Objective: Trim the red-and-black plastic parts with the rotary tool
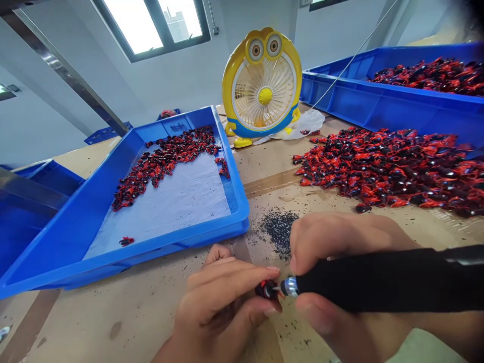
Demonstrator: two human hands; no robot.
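Between the thumb and fingers of my left hand (223,297) is a small red and black plastic part (266,289), mostly covered by the fingertips. My right hand (340,242) grips a thick black rotary hand tool (378,282) with a silver collar. The tool's thin metal tip meets the plastic part at its right side. Just beyond my hands lies a patch of fine black shavings (280,229) on the table.
A blue tray (170,237) with similar parts on a white liner stands at the left. At the right a heap of red and black parts (393,166) lies before another blue bin (340,101). A yellow fan (264,96) stands at the back.
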